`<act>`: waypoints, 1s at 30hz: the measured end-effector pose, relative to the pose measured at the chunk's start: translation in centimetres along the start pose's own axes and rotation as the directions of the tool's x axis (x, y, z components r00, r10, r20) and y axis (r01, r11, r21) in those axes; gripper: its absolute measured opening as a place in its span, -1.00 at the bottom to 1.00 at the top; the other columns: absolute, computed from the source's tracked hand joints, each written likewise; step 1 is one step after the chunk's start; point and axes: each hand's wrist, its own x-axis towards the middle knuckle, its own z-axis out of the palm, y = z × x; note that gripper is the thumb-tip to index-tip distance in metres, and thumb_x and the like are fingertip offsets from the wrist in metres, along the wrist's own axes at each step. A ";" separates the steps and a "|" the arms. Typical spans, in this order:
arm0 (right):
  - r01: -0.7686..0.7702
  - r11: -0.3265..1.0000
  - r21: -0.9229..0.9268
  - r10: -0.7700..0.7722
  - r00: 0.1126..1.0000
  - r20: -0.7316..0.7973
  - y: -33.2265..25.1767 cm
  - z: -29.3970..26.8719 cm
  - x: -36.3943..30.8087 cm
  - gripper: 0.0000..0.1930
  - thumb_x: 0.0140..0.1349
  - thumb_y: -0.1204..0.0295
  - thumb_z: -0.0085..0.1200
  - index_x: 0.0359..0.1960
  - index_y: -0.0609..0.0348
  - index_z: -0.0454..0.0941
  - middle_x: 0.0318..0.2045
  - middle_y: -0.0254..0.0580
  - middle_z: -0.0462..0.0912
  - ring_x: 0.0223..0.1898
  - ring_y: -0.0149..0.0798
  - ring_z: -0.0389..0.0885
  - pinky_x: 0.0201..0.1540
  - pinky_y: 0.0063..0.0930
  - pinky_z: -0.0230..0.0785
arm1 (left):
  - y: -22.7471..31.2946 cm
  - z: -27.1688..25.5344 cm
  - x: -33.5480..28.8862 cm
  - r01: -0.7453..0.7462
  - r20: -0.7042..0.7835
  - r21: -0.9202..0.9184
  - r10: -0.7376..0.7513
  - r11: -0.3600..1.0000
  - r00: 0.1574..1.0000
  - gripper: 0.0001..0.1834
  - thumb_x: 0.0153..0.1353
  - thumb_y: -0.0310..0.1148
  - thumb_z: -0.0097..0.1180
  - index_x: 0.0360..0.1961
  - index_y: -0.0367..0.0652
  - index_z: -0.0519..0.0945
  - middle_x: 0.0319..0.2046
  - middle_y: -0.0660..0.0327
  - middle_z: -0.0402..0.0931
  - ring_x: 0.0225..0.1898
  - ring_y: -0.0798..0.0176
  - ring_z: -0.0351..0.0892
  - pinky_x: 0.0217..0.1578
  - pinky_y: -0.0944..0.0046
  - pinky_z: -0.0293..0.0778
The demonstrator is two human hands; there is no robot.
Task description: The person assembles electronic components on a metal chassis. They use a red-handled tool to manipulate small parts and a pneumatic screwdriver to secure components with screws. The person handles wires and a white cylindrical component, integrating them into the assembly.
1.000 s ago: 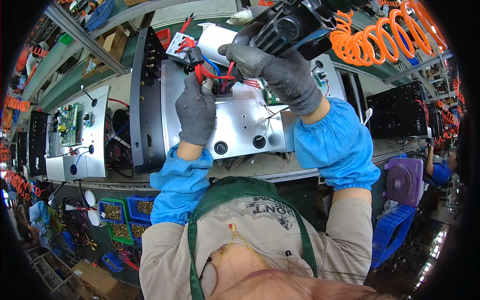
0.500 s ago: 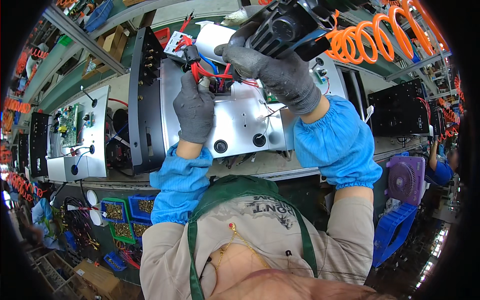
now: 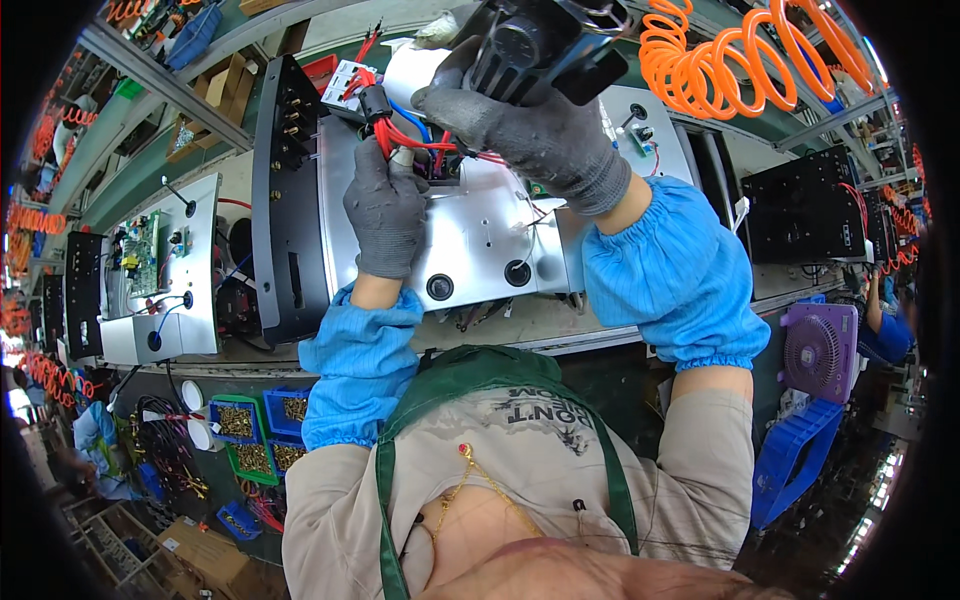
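My right hand (image 3: pixel 550 145), in a grey glove, is closed round a black power tool (image 3: pixel 525 50) held over the back of a silver metal chassis (image 3: pixel 465 255). My left hand (image 3: pixel 388 215), gloved too, is closed at a bundle of red wires (image 3: pixel 403 138) by an opening in the chassis. A pale, rounded piece (image 3: pixel 402 160) shows at its fingertips. Round the wires sits a black ring (image 3: pixel 375 104), next to a white circuit breaker block (image 3: pixel 346 88). A blue wire runs beside them. The tool's tip is hidden by my right hand.
A black front panel (image 3: pixel 290 200) stands upright at the chassis's left. Farther left lies another chassis with a green circuit board (image 3: pixel 142 250). Orange coiled hoses (image 3: pixel 740 70) hang at the upper right. A purple fan (image 3: pixel 815 350) and blue and green screw bins (image 3: pixel 250 455) are below the bench.
My right hand and the power tool have moved slightly left. My left hand stays at the red wires, and the whole view has shifted a little.
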 end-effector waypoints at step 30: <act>-0.271 0.962 0.031 0.269 0.962 0.055 1.0 1.4 3.1 -0.56 -0.20 0.27 0.31 -0.22 0.14 0.57 -0.40 -0.24 0.64 -0.37 -0.37 0.57 -0.16 -0.46 0.45 | 1.1 0.3 0.0 0.085 0.076 0.091 -0.092 0.992 0.993 -0.80 0.31 -0.43 -0.09 -0.06 -0.23 0.40 -0.47 0.11 0.54 -0.54 0.29 0.57 -0.52 0.28 0.48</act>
